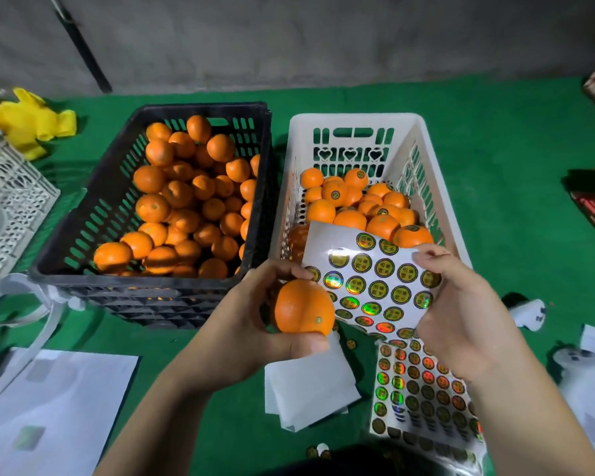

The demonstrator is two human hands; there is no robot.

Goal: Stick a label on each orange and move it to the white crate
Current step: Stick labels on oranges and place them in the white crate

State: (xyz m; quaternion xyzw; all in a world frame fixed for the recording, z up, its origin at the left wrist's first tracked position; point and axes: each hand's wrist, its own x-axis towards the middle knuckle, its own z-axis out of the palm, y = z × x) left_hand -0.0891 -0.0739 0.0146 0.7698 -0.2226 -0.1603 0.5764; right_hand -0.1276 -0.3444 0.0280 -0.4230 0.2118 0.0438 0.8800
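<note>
The orange [303, 308] sits low in the middle of the view, held in the left hand [251, 324]. Fingers curl round it & the thumb presses its bottom. No label on it yet, as far as I can see.

At about 2 o'clock from the orange is the sticker sheet [368, 280], w/ lots of shiny round labels. The left fingertips seem to pinch its left edge too. The right hand [461, 310] holds the sheet's right side, fingers curled at its top edge, maybe picking at a label. I can't tell if one is peeled.

So the step looks like: get a label off the sheet. Next move, I think: peel one, press it flat on the orange skin, then put the orange in the white crate [354, 125] at 12 o'clock. That needs a careful pinch, bc labels are small & sticky.

The black crate [200, 109] at 10 o'clock is full of plain oranges. The white crate is about half full, w/ open room at its far end. Its near rim is hidden behind the sheet, so the orange must go up & over.

At 5 o'clock a second sticker sheet [423, 393] lies on the green table [512, 139]. A folded white paper [310, 386] lies at 6 o'clock. White papers [55, 400] lie at 8 o'clock.
</note>
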